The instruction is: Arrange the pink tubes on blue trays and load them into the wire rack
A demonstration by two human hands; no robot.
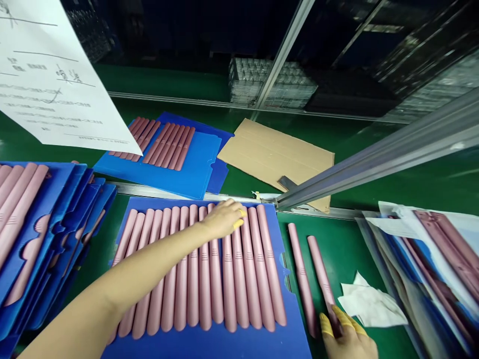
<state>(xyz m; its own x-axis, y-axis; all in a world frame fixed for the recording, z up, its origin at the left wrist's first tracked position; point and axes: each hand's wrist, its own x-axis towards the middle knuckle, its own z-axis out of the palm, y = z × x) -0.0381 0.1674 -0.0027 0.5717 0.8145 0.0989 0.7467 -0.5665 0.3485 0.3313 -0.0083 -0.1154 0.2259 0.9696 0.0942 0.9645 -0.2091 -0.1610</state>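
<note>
- Pink tubes (209,269) lay side by side in one row on a blue tray (209,346), which sat on the green tabletop (344,244). Each tube had ridged bands near its middle.
- Left hand (223,218) reached across the row and rested on the far ends of the middle tubes, with yellow cots on its fingertips. Its grip was bent over the tube tops, and I could not tell whether it clasped one.
- Right hand (350,336), also in yellow cots, sat at the near right edge. Its grip was closed on the near end of a loose tube (321,271), which lay on the tabletop right of the tray.
- Second loose tube (299,269) lay between that one and the tray, apart from both.
- White wipe (370,304) lay crumpled just right of the held tube.
- Stacked trays (56,219) stood at the left. Beyond them lay a far tray (194,169) holding more tubes, with cardboard (273,149) beside it.
</note>
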